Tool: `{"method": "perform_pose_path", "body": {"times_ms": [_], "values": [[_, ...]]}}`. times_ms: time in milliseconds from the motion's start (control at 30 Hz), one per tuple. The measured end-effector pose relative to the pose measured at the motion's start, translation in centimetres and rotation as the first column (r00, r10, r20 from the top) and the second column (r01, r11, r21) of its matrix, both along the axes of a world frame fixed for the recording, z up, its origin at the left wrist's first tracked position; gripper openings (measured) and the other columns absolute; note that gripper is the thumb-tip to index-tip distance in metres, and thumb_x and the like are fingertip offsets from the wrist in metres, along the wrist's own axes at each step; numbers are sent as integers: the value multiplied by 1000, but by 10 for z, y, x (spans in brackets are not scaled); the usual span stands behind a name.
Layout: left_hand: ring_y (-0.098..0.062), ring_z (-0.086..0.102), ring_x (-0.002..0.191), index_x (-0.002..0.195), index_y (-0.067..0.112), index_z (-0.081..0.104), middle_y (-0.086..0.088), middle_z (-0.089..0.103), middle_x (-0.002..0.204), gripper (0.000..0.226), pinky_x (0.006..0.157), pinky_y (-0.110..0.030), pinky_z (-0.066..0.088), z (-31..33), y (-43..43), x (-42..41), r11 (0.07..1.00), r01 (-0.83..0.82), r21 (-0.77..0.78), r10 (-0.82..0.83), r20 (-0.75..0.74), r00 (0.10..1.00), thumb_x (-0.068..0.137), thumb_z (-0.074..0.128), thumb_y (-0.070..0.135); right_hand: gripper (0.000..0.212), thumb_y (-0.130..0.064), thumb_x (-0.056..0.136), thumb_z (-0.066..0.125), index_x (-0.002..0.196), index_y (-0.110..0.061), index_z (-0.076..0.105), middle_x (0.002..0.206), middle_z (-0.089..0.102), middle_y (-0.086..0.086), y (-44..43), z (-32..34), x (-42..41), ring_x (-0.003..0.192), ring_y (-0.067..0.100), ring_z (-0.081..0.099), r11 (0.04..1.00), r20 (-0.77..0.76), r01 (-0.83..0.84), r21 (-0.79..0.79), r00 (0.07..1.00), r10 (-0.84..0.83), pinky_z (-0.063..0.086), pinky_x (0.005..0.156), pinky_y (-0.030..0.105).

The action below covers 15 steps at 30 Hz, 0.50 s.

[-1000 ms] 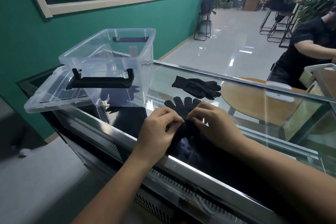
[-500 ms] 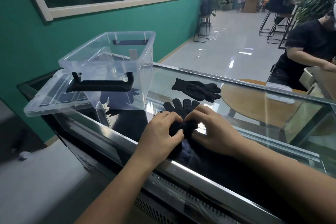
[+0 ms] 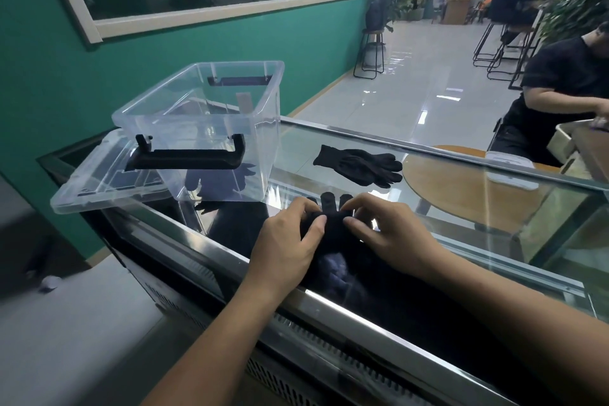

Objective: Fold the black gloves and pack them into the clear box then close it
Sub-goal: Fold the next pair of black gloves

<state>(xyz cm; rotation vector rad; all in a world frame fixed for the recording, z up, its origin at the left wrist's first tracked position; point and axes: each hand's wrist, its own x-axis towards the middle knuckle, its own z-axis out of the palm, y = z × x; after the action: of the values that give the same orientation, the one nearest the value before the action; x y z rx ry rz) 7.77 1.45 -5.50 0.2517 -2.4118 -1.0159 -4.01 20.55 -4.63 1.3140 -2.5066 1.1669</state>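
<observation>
While the left hand (image 3: 290, 244) and the right hand (image 3: 392, 237) sit close together, thumbs nearly meeting, both pinch the near glove (image 3: 331, 227) between them on the glass counter (image 3: 296, 145). Each hand has its fingers curled over the doubled cloth and its thumb pressed against the near side. The glove's fingertips poke out just beyond the knuckles, so the cuff end appears to be turned up over the finger end. How neat the fold is cannot be told, since the hands cover most of it.

The step in hand looks like the folding of the first of the two gloves, so the task seems to be at an early stage. The second glove (image 3: 359, 165) lies flat and unfolded beyond the right hand, apart from it and touched by neither hand. The clear box (image 3: 260, 142) stands open and seemingly empty beyond the left hand and off to its left, with its lid (image 3: 95, 188) lying flat further out on that side. Whether the box rests on the lid's edge cannot be told.

The next move probably calls for pressing the fold flat so that the knit does not spring open. The bundle would then have to be carried, held closed, up over the rim of the box on the left-hand side. The second glove would need the same treatment before the lid goes on.
</observation>
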Motion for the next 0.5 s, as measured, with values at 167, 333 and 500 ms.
{"method": "perform_pose_path", "body": {"times_ms": [167, 333, 500], "values": [[-3, 65, 72, 113, 32, 61, 7, 65, 75, 19, 63, -13, 47, 3, 2, -1, 996, -74, 41, 73, 5, 997, 101, 72, 41, 8, -32, 97, 74, 104, -29, 72, 83, 71, -15, -2, 0, -4, 83, 2, 66, 998, 19, 48, 28, 999, -48, 44, 71, 10], [-6, 63, 76, 104, 31, 65, 8, 63, 79, 11, 68, -23, 51, -2, 0, -4, 995, -98, -30, 98, 4, 995, 101, 74, 35, 8, -32, 96, 75, 102, -28, 73, 73, 63, -20, -3, -2, -2, 75, -4, 62, 995, -2, 87, 41, 996, -87, 42, 67, 9], [-5, 62, 99, 108, 29, 75, 14, 57, 107, 16, 86, -14, 53, -8, -1, -5, 987, -49, -151, 39, -67, 997, 100, 75, 16, 13, -30, 93, 78, 103, -30, 70, 89, 61, -14, -2, -6, -5, 81, 3, 59, 996, -91, 91, 10, 992, -90, 42, 72, 15]]}}
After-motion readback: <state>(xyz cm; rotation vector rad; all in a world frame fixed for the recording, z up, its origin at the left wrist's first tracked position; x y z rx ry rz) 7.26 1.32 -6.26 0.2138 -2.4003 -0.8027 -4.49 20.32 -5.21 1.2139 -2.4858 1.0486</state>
